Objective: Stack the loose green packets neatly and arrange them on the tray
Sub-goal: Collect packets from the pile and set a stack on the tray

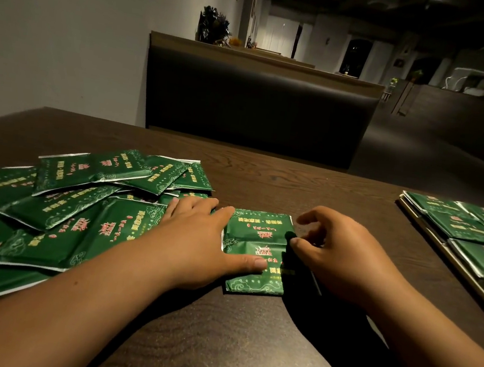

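Pressing a creased green packet [258,237], left hand [197,239] lies flat, right hand [338,256] loosely curled.

Glossy green foil-look packets [87,194] with silvery edges, dark matt wood-grain table [266,171], smooth dark leather-look bench [256,105], matt pale wall [56,23]
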Demonstrator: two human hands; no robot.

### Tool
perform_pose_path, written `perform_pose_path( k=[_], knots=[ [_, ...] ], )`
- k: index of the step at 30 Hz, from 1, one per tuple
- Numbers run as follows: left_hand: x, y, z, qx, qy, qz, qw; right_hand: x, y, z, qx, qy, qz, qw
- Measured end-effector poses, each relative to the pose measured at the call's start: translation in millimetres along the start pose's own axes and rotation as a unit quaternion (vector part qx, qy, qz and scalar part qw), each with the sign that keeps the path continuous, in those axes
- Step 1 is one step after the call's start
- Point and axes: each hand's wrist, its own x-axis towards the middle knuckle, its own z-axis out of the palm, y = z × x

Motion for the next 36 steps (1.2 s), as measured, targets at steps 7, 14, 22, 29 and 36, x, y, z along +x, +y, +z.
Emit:
perform_pose_path(
  k=[7,14,22,29,36],
  knots=[
    [-0.7,0.9,-1.0,-0.013,0.014,0.003,1.0,3.4,2.8,5.2,0.139,0.058,-0.018,0.989],
    [-3.6,6.1,-11.0,-0.156,0.098,0.038,0.982,9.1,10.8,-1.7,0.408,0.066,-0.033,0.91],
    [-3.0,8.6,-7.9,-0.328,0.165,0.108,0.924,14.7,21.9,-10.7,0.491,0.09,-0.057,0.864],
    [-9.7,20.8,-7.4,-0.425,0.207,0.114,0.874,11.0,19.6,-15.1,0.426,0.046,-0.031,0.903],
    [-4.5,18.7,-1.7,-0.323,0.195,0.11,0.919,25.9,35.1,-26.8,0.451,0.098,0.075,0.884]
  ],
)
